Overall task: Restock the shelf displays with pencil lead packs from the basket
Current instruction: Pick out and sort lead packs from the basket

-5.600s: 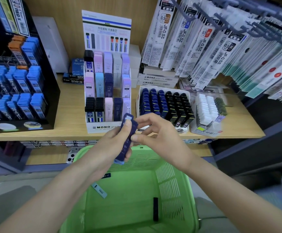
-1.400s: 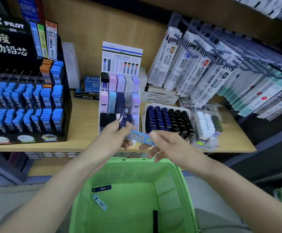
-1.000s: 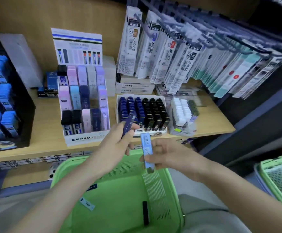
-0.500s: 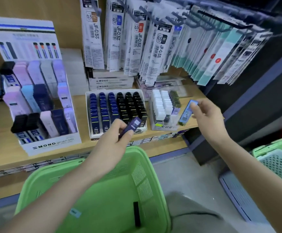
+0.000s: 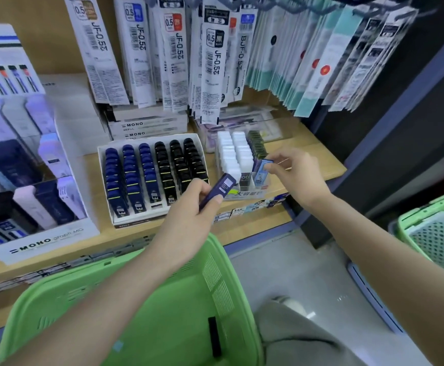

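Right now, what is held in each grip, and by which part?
The left grip holds a dark blue lead pack by its lower half. The right grip pinches a light blue lead pack at its upper end, at the clear display box.

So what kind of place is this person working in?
Most likely a stationery shop: refill packs hang in rows, a white tray of pencil lead packs sits on the wooden shelf, and a green basket stands in front.

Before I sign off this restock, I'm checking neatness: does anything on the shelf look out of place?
Only a gap: the white tray shows bare floor in front of its third blue row. Nothing looks spilled or damaged.
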The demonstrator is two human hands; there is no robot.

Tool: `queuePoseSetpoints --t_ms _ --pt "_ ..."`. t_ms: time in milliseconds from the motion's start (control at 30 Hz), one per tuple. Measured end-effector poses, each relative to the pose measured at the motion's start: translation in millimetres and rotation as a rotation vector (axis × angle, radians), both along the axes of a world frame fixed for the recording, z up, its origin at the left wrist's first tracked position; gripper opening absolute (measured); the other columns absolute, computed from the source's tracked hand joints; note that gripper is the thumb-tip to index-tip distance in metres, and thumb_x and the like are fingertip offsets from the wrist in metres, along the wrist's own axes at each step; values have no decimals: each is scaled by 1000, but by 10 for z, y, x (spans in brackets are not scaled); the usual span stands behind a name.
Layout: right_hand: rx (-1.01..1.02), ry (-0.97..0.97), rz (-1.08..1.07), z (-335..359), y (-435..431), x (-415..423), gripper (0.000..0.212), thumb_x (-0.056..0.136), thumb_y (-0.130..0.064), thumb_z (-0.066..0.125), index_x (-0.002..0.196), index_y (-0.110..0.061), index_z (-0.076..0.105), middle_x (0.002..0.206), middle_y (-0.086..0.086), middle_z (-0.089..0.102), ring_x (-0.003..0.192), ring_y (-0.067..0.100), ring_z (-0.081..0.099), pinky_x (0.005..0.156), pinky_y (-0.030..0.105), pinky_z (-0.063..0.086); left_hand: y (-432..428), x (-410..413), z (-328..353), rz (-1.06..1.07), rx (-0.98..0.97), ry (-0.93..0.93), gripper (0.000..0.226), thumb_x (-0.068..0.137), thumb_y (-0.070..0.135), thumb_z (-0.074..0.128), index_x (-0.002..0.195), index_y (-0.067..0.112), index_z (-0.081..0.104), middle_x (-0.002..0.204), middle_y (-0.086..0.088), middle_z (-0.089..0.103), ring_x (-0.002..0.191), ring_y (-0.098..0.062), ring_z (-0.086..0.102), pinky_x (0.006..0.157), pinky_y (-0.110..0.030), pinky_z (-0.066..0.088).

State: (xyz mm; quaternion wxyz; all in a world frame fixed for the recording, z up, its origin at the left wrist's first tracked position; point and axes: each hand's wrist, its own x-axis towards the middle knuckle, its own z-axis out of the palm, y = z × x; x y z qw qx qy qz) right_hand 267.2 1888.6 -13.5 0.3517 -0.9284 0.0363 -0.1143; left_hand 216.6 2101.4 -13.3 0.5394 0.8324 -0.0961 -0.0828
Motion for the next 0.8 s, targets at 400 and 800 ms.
queuePoseSetpoints --t_ms 400,800 --pt "17 -14 25 -18 -24 104 6 88 -10 62 89 -15 59 76 -11 55 70 -2 50 61 -2 36 -65 -4 -21 8 -5 29 14 98 25 45 85 19 46 64 -1 46 61 -17 41 62 -31 38" --pt "-89 -140 -59 25 119 -4 11 90 -14 62 96 -18 53 89 -3 47 67 2 44 62 11 37 5 -59 -77 5 -96 86 9 97 22 46 90 19 51 74 6 59 50 -7 45 51 -17 39"
